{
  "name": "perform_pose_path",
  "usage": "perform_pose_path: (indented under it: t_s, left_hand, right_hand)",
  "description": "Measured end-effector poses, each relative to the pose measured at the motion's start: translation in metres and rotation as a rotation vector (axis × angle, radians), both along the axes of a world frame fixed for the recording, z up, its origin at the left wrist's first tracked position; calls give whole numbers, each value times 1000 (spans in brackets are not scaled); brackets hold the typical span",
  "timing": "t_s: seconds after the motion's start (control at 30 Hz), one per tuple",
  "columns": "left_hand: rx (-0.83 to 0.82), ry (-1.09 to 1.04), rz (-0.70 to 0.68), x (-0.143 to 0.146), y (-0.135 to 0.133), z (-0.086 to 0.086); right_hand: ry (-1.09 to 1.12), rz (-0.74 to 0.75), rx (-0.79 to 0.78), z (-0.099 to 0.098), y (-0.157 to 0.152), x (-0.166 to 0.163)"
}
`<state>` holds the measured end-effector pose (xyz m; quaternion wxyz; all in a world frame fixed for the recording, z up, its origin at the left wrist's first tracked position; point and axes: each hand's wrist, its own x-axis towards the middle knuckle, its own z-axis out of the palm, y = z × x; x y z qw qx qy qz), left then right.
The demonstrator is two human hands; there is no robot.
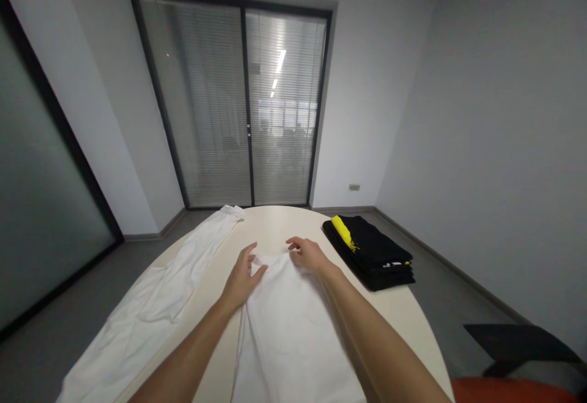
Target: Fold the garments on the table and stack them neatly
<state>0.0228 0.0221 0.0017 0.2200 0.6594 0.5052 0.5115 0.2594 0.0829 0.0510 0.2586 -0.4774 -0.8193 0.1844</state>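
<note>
A white cloth garment [293, 329] lies lengthwise on the round table in front of me, narrow at its far end. My left hand [243, 276] is at its far left corner, thumb and fingers spread apart, the thumb resting near the cloth's edge. At the far right corner is my right hand [308, 255], its fingers loosely bent and apart over the fabric. The right thumb is mostly hidden. Near its left edge the cloth has a few long creases.
Another white garment [151, 305] stretches, rumpled, along the left side of the cream round table [275, 219]. To the right sits a stack of folded black clothes [376, 247] with a yellow patch on top. A chair with a black armrest [523, 342] stands at the lower right.
</note>
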Motion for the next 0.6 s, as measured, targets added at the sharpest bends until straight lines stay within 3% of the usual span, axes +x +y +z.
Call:
perform_pose_path:
  t_s: [0.07, 0.17, 0.37, 0.6]
  left_hand:
    - [-34, -37, 33, -7, 5, -10]
    - [-40, -74, 29, -13, 10, -18]
    - [-14, -69, 17, -11, 12, -19]
    - [-5, 100, 150, -11, -3, -16]
  right_hand:
    - [-132, -41, 6, -4, 3, -4]
    - [-155, -9, 16, -6, 0, -12]
    - [-214, 115, 4, -4, -8, -32]
    - [-157, 57, -27, -10, -7, -50]
